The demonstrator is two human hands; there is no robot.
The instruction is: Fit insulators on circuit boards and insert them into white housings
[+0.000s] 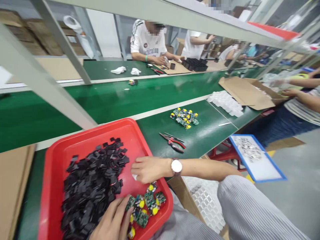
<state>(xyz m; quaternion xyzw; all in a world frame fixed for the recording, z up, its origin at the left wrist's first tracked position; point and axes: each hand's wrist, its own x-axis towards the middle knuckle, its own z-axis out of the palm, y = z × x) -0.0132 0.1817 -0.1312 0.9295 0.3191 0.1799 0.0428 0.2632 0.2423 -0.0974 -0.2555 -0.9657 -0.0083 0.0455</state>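
A red tray (141,141) lies before me with a heap of black plastic pieces (92,186) on its left side. Small green circuit boards (142,218) with yellow parts are gathered in its near right corner. My left hand (112,220) reaches in from the bottom edge, its fingers bent around one of the boards (130,202); the grip is partly hidden. Over the tray's right side, my right hand (147,170), with a watch at the wrist, is closed. A small white piece (135,177) shows under its fingers, mostly covered.
Red-handled pliers (175,142) and a thin pointed tool (174,137) lie right of the tray. Beyond are more circuit boards (185,117), white plastic pieces (226,102) and a cardboard box (247,91). Metal frame bars cross above. Co-workers sit opposite and at right.
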